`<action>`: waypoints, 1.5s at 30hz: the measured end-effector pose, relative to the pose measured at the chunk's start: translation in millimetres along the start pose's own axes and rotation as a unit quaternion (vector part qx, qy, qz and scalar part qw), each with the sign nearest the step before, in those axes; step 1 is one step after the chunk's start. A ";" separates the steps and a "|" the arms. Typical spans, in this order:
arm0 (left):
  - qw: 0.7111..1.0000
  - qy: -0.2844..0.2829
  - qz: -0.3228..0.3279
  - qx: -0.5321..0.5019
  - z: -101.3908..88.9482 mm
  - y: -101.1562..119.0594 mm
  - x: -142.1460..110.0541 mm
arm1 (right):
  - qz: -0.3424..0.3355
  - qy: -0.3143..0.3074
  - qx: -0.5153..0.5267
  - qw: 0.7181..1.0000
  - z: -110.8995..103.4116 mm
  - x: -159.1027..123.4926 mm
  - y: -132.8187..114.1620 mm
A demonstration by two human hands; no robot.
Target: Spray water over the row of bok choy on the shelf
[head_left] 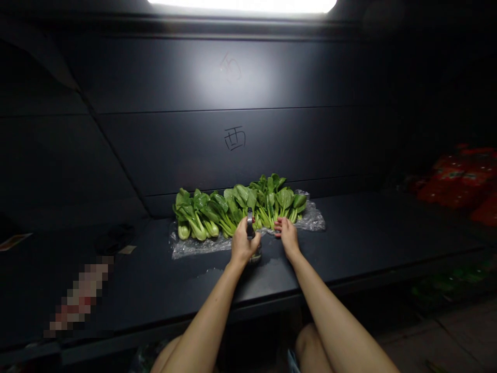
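Left hand [243,244]'s wrapped around what's probably a spray bottle [250,226], leafy greens [237,204] lying just past it on crinkly plastic [202,249]; right hand [288,237]'s loose, half-open, near the greens too.

Bottle [250,228] partly hidden by left hand [241,243], lamp [243,4] cut off, red heap [462,178] blurred

Greens [239,199] on plastic [314,218], behind bottle [256,253]

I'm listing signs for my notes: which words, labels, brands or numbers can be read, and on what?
"西", apparently: handwritten character on the dark wall.
Faint mark above it: too faded to read.
Red packs, right: blurred.
Card, far left: unreadable.
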State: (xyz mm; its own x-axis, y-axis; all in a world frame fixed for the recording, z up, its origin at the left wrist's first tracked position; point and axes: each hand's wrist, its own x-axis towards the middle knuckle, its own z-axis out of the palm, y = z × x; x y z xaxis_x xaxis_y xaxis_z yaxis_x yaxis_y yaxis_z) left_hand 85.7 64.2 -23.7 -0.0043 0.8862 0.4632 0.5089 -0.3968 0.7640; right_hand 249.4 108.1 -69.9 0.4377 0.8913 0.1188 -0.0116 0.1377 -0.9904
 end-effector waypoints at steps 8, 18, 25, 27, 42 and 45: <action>1.000 0.015 -0.007 0.024 -10.2 -0.5 -1.7 | -0.051 -0.022 -0.043 0.998 1.8 -5.0 -2.4; 0.999 0.024 -0.018 0.029 -23.3 -5.2 -3.8 | -0.073 -0.025 -0.083 0.994 4.5 -3.7 2.5; 0.998 0.021 -0.040 0.035 -34.9 -13.4 -5.9 | -0.103 -0.023 -0.120 0.987 5.9 0.6 9.9; 0.999 0.026 -0.033 0.031 -37.4 -16.6 -6.3 | -0.107 -0.014 -0.130 0.986 7.1 0.8 10.7; 0.995 0.075 -0.041 0.046 -60.8 -32.4 -11.4 | -0.205 -0.013 -0.197 0.959 35.7 -16.6 -1.0; 0.994 0.092 -0.045 0.036 -68.0 -36.2 -11.4 | -0.229 -0.040 -0.215 0.949 39.7 -21.2 -2.6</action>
State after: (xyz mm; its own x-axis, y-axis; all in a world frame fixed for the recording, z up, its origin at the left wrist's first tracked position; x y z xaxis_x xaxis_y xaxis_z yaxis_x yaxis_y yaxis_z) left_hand 8.8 52.1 -26.1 -0.2067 0.8555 0.4748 0.5600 -0.2945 0.7744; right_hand 204.5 106.0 -67.0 0.2376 0.8126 0.5322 0.5381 0.3461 -0.7686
